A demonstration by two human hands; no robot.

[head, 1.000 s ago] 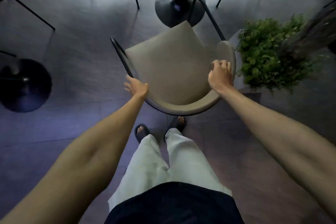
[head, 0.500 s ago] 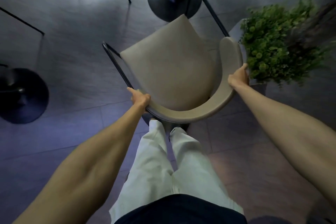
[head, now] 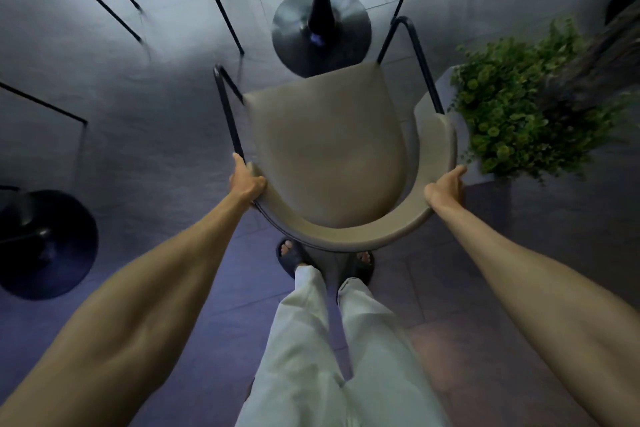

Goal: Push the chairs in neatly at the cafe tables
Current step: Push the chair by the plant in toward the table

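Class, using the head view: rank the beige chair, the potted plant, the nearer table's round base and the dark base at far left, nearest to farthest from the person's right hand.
1. Beige chair: gripped by the right hand.
2. Potted plant: just right.
3. Nearer table's round base: ahead, beyond the seat.
4. Dark base: far left.

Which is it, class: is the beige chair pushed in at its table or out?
Out. The beige chair has only its seat front near the table's round base.
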